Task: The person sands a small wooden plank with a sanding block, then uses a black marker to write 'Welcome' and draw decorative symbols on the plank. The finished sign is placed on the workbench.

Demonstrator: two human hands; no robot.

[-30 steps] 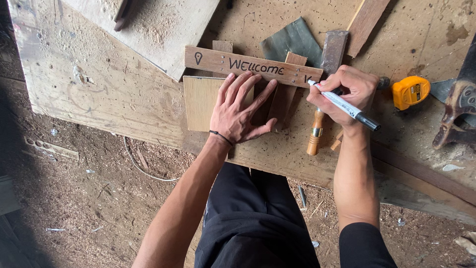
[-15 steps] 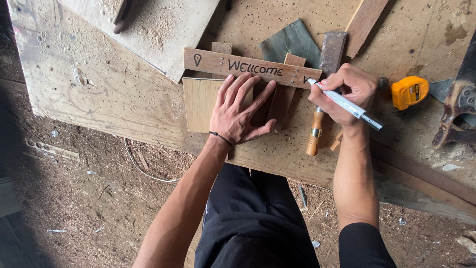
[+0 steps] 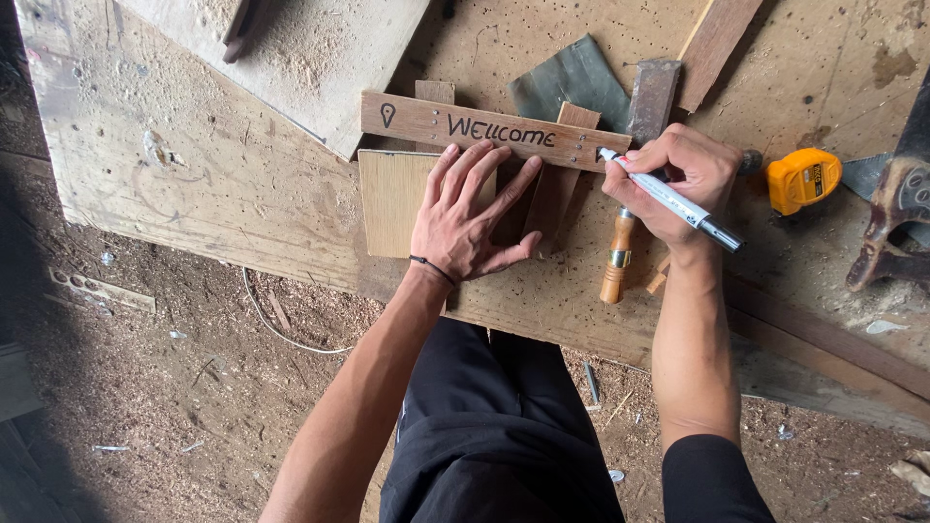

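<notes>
A large, pitted plywood worktop (image 3: pixel 242 194), dusted with sawdust, carries the work; below its near edge lies a dirt floor strewn with wood shavings (image 3: pixel 174 387), and the person's dark trousers (image 3: pixel 494 426) fill the lower centre. On the worktop, a pale square wooden panel (image 3: pixel 392 199) lies under a narrow, light-brown wooden slat bearing hand-drawn black lettering (image 3: pixel 426 121), which is nailed across short upright battens. The left hand (image 3: pixel 465 218) lies flat with fingers spread wide, pressing on panel and battens just below the slat. The right hand (image 3: pixel 678 179) is closed in a writing grip on a white-barrelled marker pen with a dark cap end (image 3: pixel 668 199), its tip touching the right end of the slat. Sound practice here, as a judgement: keep the left palm bearing down so the slat cannot shift, rest the heel of the writing hand on the board, and draw each stroke slowly across the grain so the ink does not skip or bleed. Beneath the right hand lies a chisel with a turned wooden handle (image 3: pixel 616 266); beyond it, a dark grey slab (image 3: pixel 572 82) and a rusty flat steel tool head (image 3: pixel 651 97). To the right sit a yellow tape measure (image 3: pixel 802 179) and part of a dark iron clamp (image 3: pixel 891 223). A thin black band (image 3: pixel 431 269) circles the left wrist.
</notes>
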